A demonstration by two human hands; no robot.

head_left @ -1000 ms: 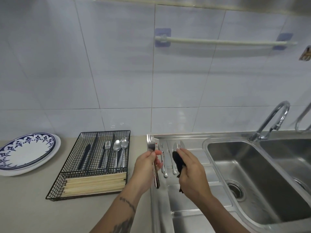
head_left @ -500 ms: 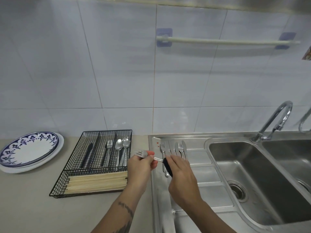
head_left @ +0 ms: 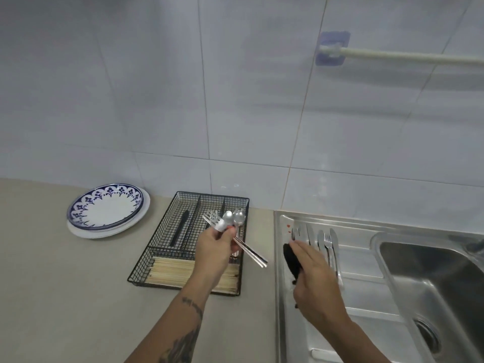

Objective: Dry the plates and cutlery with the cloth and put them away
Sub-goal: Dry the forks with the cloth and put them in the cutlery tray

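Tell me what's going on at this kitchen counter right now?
A person is drying cutlery and sorting it away. The left hand holds a fork over the black wire cutlery tray, which already holds spoons, a dark utensil and chopsticks. The right hand grips a dark cloth over the sink drainboard, where more cutlery waits. Two stacked plates sit on the counter left of the tray.

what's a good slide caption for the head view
Left hand carries a fork over the wire cutlery tray; right hand holds the dark cloth at the drainboard.
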